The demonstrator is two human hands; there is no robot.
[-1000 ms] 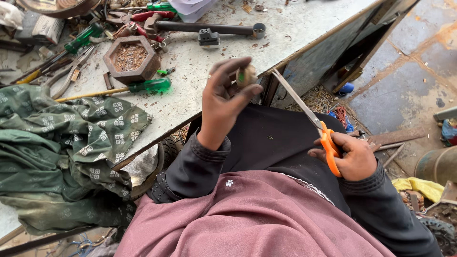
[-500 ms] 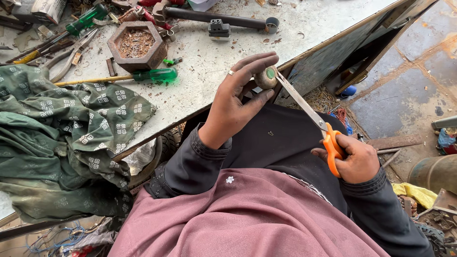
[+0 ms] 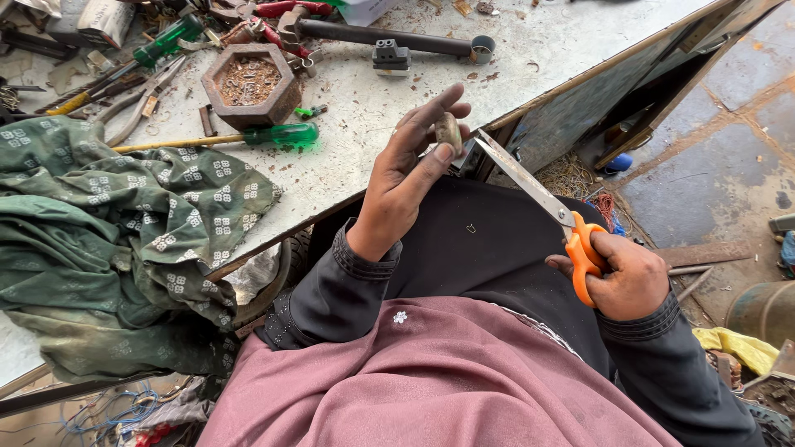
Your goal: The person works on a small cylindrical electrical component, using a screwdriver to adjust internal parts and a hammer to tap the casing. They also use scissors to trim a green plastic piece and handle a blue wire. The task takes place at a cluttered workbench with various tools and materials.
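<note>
While the left hand (image 3: 406, 178) pinches a small oval, dull tan-green piece (image 3: 448, 132) between thumb and fingertips, the right hand (image 3: 631, 277) is closed around the orange plastic handles of a pair of scissors (image 3: 546, 207). Their long steel blades look closed or nearly so, and the tip reaches up to just beside the small piece — whether metal touches it cannot be told. Both hands hover over the lap, above dark fabric and a mauve woven garment (image 3: 431, 389), at the edge of a pale, scuffed workbench (image 3: 364, 108) littered with shavings.

On the bench lie a screwdriver with a translucent green handle (image 3: 281, 135) and a thin yellowish shaft, a hexagonal rusty-brown dish (image 3: 251, 83) filled with small metal bits, and a dark round bar (image 3: 389, 39) ending in a short tube. A crumpled green cloth (image 3: 124, 215) with a pale square print is heaped on the bench's near left end — soft folds against the hard, gritty top
</note>
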